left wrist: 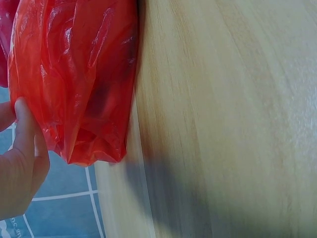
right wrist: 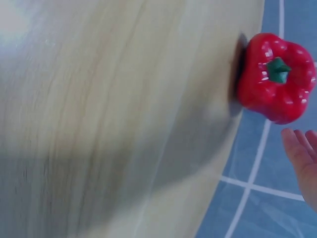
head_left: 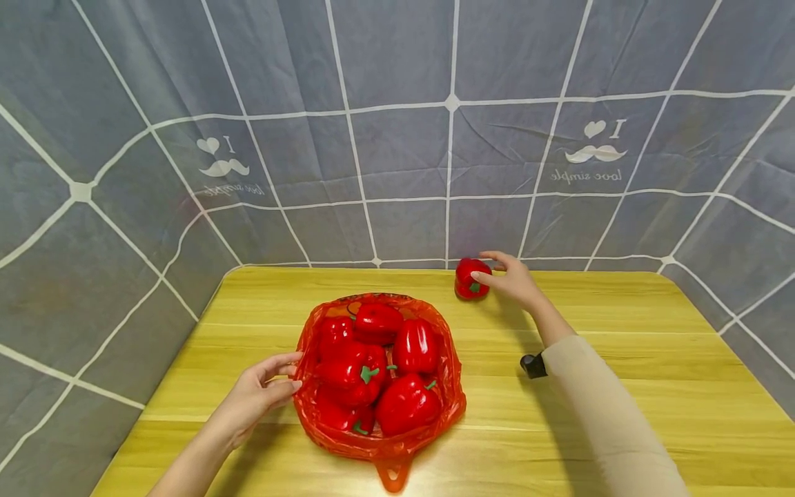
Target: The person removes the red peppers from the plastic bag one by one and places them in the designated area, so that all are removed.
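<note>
Our right sleeve [head_left: 611, 414] lies nearest the camera, and beyond it our right hand [head_left: 514, 279] has its thumb and fingers parted, closed on nothing. Just left of that thumb, by the far edge of the table [head_left: 509, 428], sits one red pepper [head_left: 466, 279], its green stem [head_left: 475, 287] facing us; the thumb tip overlaps it, though we cannot tell whether they touch. Our left hand [head_left: 263, 393] is relaxed, fingertips against the side of a red plastic bag [head_left: 379, 450], with more peppers [head_left: 406, 407] inside, right of those fingertips. We judge the lone pepper light and stiff, its glossy skin probably slippery; we would hold it round the shoulders, thumb opposite fingers, not by the short stem. The bag looks thin, limp and easily torn, best held by its rim.
</note>
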A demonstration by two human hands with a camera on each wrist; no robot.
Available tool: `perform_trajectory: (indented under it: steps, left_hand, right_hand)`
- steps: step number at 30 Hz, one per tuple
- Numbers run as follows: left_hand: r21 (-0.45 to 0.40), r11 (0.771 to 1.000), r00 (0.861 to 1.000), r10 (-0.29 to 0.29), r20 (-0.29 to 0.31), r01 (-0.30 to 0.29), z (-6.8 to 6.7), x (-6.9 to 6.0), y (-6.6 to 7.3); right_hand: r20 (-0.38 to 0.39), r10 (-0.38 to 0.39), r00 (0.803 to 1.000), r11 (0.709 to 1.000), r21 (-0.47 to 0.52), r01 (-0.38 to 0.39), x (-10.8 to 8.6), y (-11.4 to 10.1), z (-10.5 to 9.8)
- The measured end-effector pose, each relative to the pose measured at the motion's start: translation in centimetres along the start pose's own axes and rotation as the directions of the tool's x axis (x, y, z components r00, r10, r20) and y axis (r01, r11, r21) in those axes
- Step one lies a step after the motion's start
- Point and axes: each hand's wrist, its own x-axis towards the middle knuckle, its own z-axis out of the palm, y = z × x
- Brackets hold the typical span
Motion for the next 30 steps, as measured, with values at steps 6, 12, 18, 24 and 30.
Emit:
perform_trajectory:
  steps: [6,12,18,24,30]
  left_hand:
    - [-0.006,1.0,1.0,-0.002,-0.003,0.002,0.0,-0.1,0.0]
    - [-0.002,1.0,1.0,-0.005,-0.003,0.005,0.0,-0.1,0.1]
    - [0.005,1.0,1.0,-0.008,-0.01,0.008,0.1,0.0,0.0]
    - [-0.003,1.0,1.0,-0.002,-0.001,0.002,0.1,0.0,0.0]
    - [-0.004,1.0,1.0,0.002,-0.002,-0.002,0.1,0.1,0.0]
  right_hand:
    - [0.018,-0.048,0.999,0.996,0.069,0.047,-0.7,-0.9,-0.4]
    - [0.037,-0.097,0.995,0.988,0.12,0.092,-2.0,-2.3,-0.3]
    - [0.065,-0.164,0.984,0.964,0.222,0.146,-3.8,-3.7,0.2]
    - [0.086,-0.247,0.965,0.938,0.273,0.215,-5.9,-5.3,1.1]
    - [0.119,-0.298,0.947,0.923,0.287,0.255,-7.5,-6.8,1.9]
